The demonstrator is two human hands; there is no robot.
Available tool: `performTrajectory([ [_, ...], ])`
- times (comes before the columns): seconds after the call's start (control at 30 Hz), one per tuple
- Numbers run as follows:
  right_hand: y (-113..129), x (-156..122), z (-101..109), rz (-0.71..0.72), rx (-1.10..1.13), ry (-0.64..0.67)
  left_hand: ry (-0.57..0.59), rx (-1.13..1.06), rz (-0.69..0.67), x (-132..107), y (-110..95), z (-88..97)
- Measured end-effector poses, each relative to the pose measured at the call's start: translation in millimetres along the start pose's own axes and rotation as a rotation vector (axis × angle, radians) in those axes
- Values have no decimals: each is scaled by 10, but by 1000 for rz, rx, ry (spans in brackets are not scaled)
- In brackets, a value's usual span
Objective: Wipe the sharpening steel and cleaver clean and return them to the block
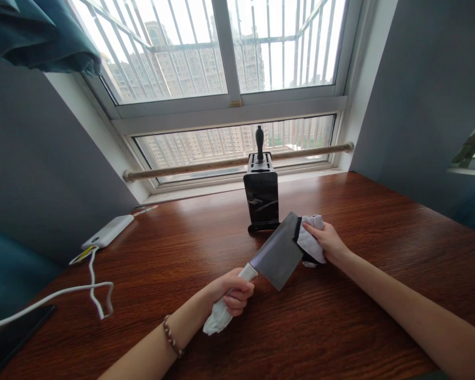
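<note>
My left hand (231, 293) is closed round the white handle of a cleaver (276, 252), whose broad grey blade points up and to the right above the wooden table (340, 327). My right hand (328, 240) grips a white cloth with dark trim (309, 240) and presses it against the far end of the blade. Just behind the blade stands a black knife block (262, 196) with one dark handle sticking out of its top.
A white power bank (108, 231) lies at the table's left with a white cable (95, 287) looping toward the front. A dark phone (11, 340) lies at the front left corner. A window with a wooden rail (206, 165) runs behind the table.
</note>
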State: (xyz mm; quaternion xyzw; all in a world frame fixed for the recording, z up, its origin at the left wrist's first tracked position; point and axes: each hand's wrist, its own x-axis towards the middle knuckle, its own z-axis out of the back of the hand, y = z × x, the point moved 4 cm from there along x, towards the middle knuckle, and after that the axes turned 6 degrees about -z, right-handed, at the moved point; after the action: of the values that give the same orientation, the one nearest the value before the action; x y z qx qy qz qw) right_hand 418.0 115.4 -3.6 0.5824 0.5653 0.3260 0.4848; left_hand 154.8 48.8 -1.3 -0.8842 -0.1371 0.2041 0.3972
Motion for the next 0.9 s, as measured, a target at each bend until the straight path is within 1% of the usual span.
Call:
performTrajectory([
  [0.2,13,-60,-61,-154,58,127,-4,-11,-9,6,-9,-6],
  [0.3,12,-99,-95,-158,58,147,-10,-14,-12,12,-14,-4],
  [0.47,-10,-100,-91,-52,38,67,-18,-22,-25,17,-9,3],
  [0.6,-33,-50,-16,42,20,-52,-16,-28,-34,18,8,2],
  [0.67,-45,-38,11,67,28,-103,-13,-26,-36,17,14,3],
  [0.77,-77,-45,6,46,80,-136,-15,-20,-35,14,12,6],
  [0.9,-122,-97,-43,-60,174,-140,-20,-17,-25,7,-4,1],
])
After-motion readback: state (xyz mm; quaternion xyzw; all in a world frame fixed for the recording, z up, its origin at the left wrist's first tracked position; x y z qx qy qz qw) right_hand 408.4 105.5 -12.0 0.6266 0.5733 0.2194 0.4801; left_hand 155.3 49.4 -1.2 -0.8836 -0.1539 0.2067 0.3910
